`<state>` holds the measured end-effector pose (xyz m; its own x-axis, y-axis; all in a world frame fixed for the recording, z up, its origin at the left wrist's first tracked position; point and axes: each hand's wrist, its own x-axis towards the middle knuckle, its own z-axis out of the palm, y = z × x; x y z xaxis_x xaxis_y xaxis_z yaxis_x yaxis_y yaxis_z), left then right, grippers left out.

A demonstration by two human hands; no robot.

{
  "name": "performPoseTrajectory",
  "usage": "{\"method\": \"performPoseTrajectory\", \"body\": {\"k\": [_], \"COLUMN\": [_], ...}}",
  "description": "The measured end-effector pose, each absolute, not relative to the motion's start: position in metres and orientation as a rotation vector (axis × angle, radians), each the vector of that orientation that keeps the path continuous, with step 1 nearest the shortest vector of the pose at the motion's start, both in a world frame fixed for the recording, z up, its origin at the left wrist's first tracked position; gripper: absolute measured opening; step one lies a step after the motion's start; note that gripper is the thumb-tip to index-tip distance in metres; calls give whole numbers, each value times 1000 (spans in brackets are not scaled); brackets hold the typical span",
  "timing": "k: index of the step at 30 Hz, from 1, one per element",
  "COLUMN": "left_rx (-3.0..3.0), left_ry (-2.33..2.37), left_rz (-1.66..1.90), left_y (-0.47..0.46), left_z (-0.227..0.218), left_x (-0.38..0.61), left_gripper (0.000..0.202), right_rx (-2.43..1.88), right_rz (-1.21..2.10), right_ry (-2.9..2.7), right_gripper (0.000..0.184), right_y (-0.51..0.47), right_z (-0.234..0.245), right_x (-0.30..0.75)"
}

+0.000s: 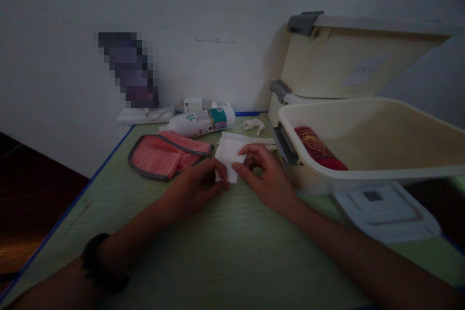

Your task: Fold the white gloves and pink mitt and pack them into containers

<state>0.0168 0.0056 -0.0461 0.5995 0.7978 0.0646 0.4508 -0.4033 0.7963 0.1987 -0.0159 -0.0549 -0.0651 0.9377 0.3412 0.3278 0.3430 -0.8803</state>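
Between my two hands is a small white folded sheet (229, 149), which looks like paper or tissue; its exact kind is unclear. My left hand (198, 181) pinches its lower left corner. The thumb and fingers of my right hand (268, 177) close on its right edge. The sheet is held just above the green tabletop (232, 247). Left of it lies a pink cloth (163, 155) with a dark checked border. Behind the cloth a white bottle (203, 121) with a teal label rests on its side. A white pump head (253, 126) lies beside the bottle.
To the right stands a cream plastic bin (363, 173) with its lid (327, 63) raised, holding a red rolled item (319, 149). A pale flat lid-like piece (388, 223) lies below it. At the back left, a blurred-out object (127, 70) rises from a white base (145, 115).
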Motion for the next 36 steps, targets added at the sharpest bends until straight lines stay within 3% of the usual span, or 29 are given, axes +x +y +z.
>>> {"method": "performPoseTrajectory", "body": {"k": [8,18,26,31,36], "left_rx": [2408,2653,2565,2466,2450], "left_ry": [944,883,885,1014,939], "left_rz": [413,462,421,406,436], "left_y": [7,6,7,8,12], "left_z": [-35,-39,-36,-37,-43], "left_x": [12,12,13,12,8], "left_gripper": [23,16,12,17,18], "right_rx": [-1362,-1488,-1199,-1170,-1042], "right_rz": [784,460,508,506,450], "right_ry": [-1763,-2058,-2216,-2328,-2453], "right_gripper": [17,18,5,22,13], "right_y": [-11,-14,-14,-16,-14], "right_z": [-59,-56,-49,-43,-39], "right_x": [203,209,209,214,214]}}
